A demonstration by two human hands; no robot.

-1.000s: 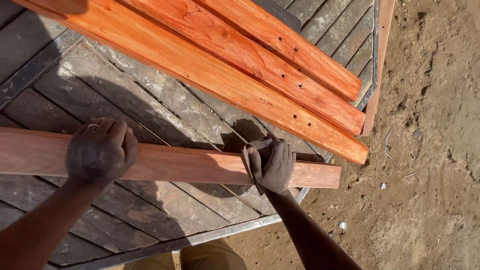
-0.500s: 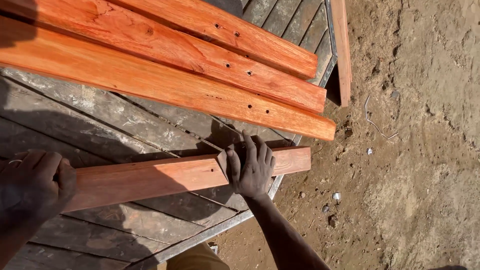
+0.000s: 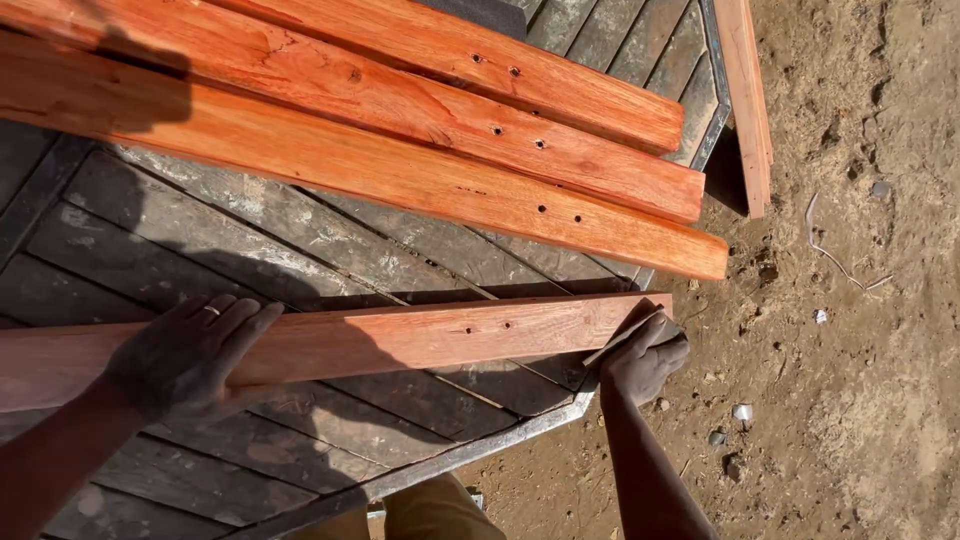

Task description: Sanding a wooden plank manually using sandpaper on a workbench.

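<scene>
Since half a second ago your right hand [image 3: 642,358] has slid to the reddish plank's [image 3: 420,338] end, fingers pinching sandpaper [image 3: 622,333]. Your left hand [image 3: 190,352] lies flat, fingers together, on its smooth face. It spans the weathered slatted desk [image 3: 250,250], overhanging the metal edge; open dirt lies beyond.

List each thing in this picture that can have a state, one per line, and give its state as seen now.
left hand: flat on the near plank, fingers spread, holding it down.
right hand: at the plank's end, pressing a small sheet against it.
near plank: lying across the platform, drilled with two holes.
three stacked planks: lying side by side, untouched.
slatted platform: weathered, bearing the planks.
</scene>
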